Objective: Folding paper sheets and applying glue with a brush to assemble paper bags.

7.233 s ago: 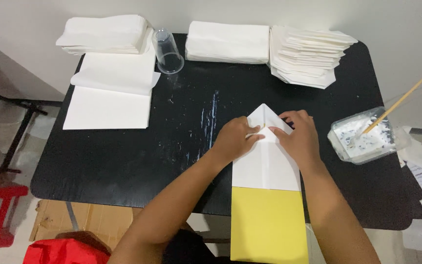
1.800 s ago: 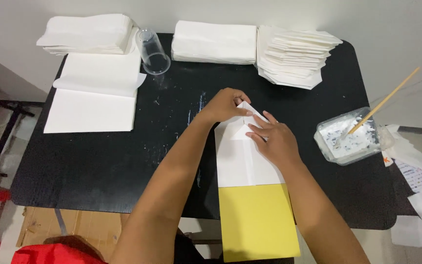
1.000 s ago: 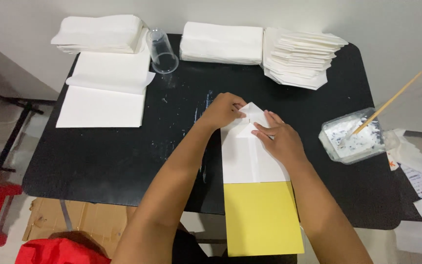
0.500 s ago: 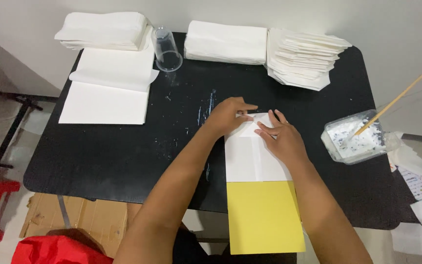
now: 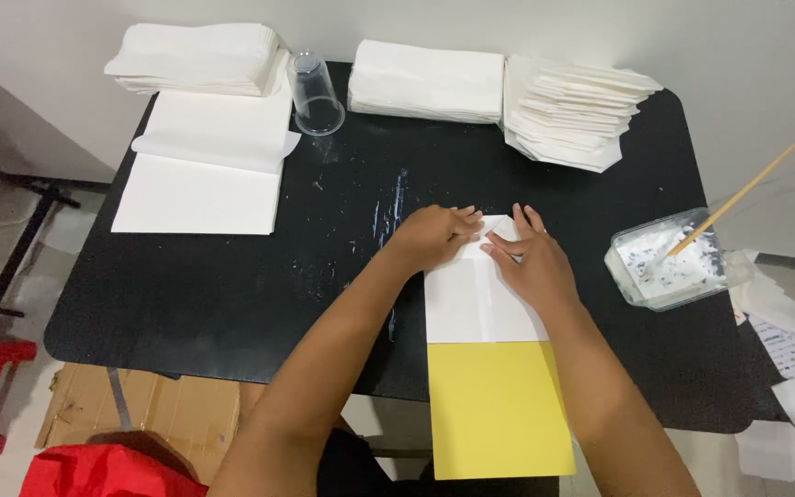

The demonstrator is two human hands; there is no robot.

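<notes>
A folded white paper piece (image 5: 471, 304) lies on the black table (image 5: 232, 285), its lower part resting on a yellow sheet (image 5: 494, 410) that overhangs the table's front edge. My left hand (image 5: 434, 237) presses flat on the paper's top left corner. My right hand (image 5: 531, 262) presses flat on its top right, fingers spread over the folded-down top. Both palms face down and neither hand grips anything.
Stacks of white paper (image 5: 200, 57) (image 5: 425, 81) and a pile of folded paper pieces (image 5: 577, 110) line the back. An open white sheet (image 5: 204, 166), a clear cup (image 5: 315, 92) upside down, and a glue tub (image 5: 669, 271) with a wooden stick (image 5: 738, 198) stand around.
The paper's pointed top has been folded down flat. Both hands stay pressed on its upper part, and the view has shifted slightly.
</notes>
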